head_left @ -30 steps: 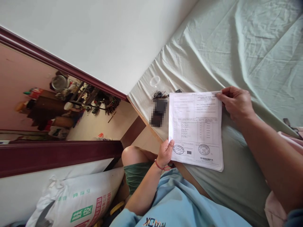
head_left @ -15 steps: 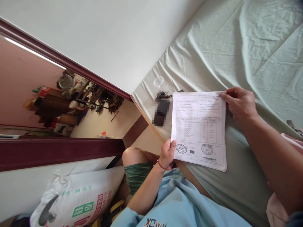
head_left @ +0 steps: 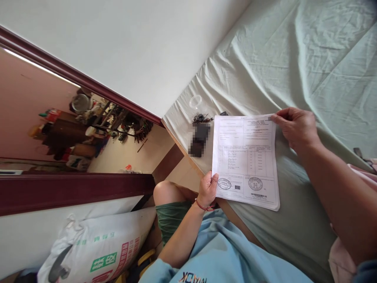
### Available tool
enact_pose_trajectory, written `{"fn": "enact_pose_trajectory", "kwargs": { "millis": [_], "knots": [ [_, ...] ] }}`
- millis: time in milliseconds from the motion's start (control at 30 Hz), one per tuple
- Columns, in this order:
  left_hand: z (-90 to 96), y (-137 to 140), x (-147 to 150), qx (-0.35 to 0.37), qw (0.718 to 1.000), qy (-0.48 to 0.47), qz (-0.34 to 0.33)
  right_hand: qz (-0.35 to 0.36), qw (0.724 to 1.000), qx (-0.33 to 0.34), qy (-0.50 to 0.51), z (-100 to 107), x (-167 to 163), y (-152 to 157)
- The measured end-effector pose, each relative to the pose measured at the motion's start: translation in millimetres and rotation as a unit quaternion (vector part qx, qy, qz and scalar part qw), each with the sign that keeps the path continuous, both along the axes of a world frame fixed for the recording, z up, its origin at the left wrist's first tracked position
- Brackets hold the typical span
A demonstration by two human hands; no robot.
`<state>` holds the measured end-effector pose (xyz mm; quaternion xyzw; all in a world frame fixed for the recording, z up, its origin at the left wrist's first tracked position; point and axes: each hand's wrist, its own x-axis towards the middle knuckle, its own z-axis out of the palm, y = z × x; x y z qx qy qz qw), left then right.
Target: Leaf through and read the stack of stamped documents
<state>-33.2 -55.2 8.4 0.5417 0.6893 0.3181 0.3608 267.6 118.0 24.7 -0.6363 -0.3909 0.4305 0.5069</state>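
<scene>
Since the earlier frames the printed sheet [head_left: 246, 159] has barely shifted, its far corner dipping slightly. The left hand [head_left: 207, 189] pinches its near corner, thumb on top; the right hand [head_left: 296, 127] nips the far corner with fingers curled. The sheet hangs just above the green bedsheet [head_left: 309, 59], beside the keys [head_left: 200, 117]. Such light corner grips could let the paper slip or crease if either hand tugs unevenly

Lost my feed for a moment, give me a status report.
Left hand pinching the paper sheets' lower corner; right hand pinching the top corner. Sheets held over the green bedsheet. Keys beside the sheets.
</scene>
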Motion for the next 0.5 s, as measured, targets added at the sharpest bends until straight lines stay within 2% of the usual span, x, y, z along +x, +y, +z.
{"fn": "enact_pose_trajectory", "kwargs": {
  "millis": [133,233,400,500],
  "knots": [
    [2.7,2,1,0.001,1.000,0.002,0.005,0.000,0.999,0.036,-0.001,-8,0,3],
    [3.7,3,2,0.003,1.000,0.005,0.002,0.003,0.998,0.056,-0.039,-9,2,3],
    [4.8,3,2,-0.003,1.000,0.006,-0.004,-0.013,0.980,0.089,-0.177,-2,6,2],
    [5.8,3,3,-0.008,1.000,-0.002,0.001,-0.002,0.977,0.132,-0.166,4,8,2]
  ]
}}
